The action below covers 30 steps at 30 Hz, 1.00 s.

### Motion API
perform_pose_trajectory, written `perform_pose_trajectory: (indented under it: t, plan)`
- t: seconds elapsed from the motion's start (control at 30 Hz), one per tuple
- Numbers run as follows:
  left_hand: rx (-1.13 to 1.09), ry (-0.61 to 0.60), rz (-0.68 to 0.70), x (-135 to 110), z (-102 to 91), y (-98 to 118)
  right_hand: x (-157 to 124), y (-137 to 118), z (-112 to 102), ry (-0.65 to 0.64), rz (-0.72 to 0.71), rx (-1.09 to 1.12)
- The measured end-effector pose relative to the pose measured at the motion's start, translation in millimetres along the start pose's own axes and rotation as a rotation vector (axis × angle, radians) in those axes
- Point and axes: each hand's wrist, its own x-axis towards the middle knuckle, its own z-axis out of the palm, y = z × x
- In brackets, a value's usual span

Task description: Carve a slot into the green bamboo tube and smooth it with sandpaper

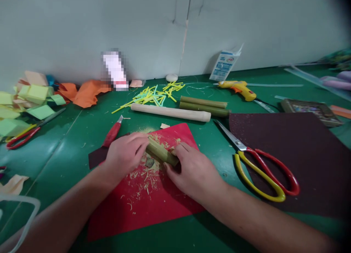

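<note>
A short green bamboo piece (160,150) is held between my two hands, tilted down toward the right. My left hand (126,152) has its fingers closed at the upper left end. Around the lower right end my right hand (192,169) is closed, thumb beneath. Under them lies a red sheet (153,212) strewn with pale shavings and dust. A small dark grey piece (149,162) rests on the sheet below the bamboo. The red-handled craft knife (112,132) lies beyond my left hand, blade pointing away.
Behind are a pale stick (170,112), two green bamboo lengths (204,108) and yellow and green strips (153,95). Large scissors (246,148) lie partly on a dark brown sheet (298,147) at right. A yellow glue gun (238,89) and folded papers (35,95) stand further out.
</note>
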Motion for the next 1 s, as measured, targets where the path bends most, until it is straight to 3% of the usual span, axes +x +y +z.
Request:
perform_pose_trajectory:
  t: [0.13, 0.3, 0.47, 0.6, 0.77, 0.9, 1.0]
  plan:
    - [-0.087, -0.09, 0.096, -1.1, -1.0, 6.2, -1.0, 0.1, 0.1, -0.016, -0.014, 0.03]
    - [-0.038, 0.007, -0.017, -0.9, -0.8, 1.6, -0.4, 0.3, -1.9, -0.021, 0.011, 0.024]
    - [-0.084, -0.09, 0.098, -1.0, 2.4, 4.5, -0.4, 0.8, -2.2, -0.037, 0.003, 0.039]
    - [-0.043, 0.006, -0.001, -0.8, 1.9, 4.6, -0.5, 0.8, -2.7, -0.04, 0.021, 0.022]
    - [-0.102, -0.089, 0.097, 0.4, 1.1, 7.4, 0.2, 0.8, -3.9, -0.051, -0.002, 0.031]
    - [-0.042, 0.011, -0.026, 1.7, 1.3, 1.0, 0.3, 1.3, -4.8, -0.055, 0.011, -0.005]
    - [-0.072, -0.036, 0.046, 1.5, 2.0, 3.6, -0.2, 1.5, -5.9, -0.062, -0.008, -0.001]
